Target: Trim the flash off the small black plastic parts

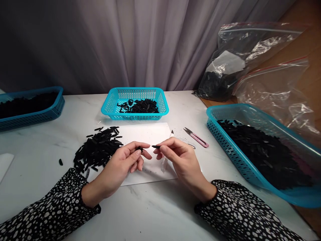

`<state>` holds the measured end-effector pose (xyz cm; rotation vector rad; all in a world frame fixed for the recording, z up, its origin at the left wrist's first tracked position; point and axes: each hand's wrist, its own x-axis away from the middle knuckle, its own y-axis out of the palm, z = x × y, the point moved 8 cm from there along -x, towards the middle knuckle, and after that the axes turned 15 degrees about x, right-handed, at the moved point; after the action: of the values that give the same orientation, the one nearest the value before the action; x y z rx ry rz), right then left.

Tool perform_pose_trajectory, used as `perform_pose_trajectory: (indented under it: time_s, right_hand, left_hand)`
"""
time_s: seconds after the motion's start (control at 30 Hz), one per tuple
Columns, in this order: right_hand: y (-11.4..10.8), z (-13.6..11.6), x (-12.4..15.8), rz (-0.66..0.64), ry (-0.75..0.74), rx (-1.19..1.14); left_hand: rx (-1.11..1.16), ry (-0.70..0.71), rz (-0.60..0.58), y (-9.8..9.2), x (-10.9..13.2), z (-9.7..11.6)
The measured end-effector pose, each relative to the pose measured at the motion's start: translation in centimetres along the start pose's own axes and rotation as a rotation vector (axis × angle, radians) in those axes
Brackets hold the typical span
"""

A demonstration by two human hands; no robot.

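Over a white sheet (pixel 147 134), my left hand (pixel 122 167) pinches a small black piece (pixel 139 149) between thumb and fingers. Facing it, my right hand (pixel 182 160) grips a thin black piece (pixel 155 146) whose tip points left. The two pieces are a short gap apart. A heap of black pieces (pixel 97 149) lies beside my left hand. Behind my right hand is a pen-like white tool (pixel 172 134) with a dark tip, partly hidden. Pink-handled snips (pixel 197 137) rest to its right.
A blue basket (pixel 135 116) with black pieces stands at the back middle. Other blue baskets of black pieces stand at left (pixel 52 112) and right (pixel 233 159). Clear plastic bags (pixel 271 80) are at the back right, before a grey curtain (pixel 150 43).
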<state>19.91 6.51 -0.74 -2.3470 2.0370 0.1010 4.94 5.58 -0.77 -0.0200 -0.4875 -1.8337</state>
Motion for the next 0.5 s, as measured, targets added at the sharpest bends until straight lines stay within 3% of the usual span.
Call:
perform_pose_trajectory:
  time_s: [0.13,0.2,0.33,0.43,0.5]
  right_hand:
    - [0.8,1.1,0.0,-0.084,0.181,-0.234]
    - [1.1,1.4,0.0,-0.121,0.205,-0.187]
    - [1.8,0.9,0.1,-0.212,0.079,0.136]
    - [2.7,0.6,0.6,-0.305,0.011,0.208]
    - [2.7,0.5,0.7,-0.300,0.017,0.233]
  left_hand:
    - [0.016,-0.026,-0.033,0.3,0.3,-0.3]
    - [-0.003,-0.036,-0.062,0.5,0.4,-0.5]
    - [-0.032,-0.083,-0.129,0.9,0.9,-1.0]
    - [-0.042,-0.102,-0.162,1.2,1.1,-1.3]
    - [-0.055,-0.108,-0.170,1.4,1.1,-1.4]
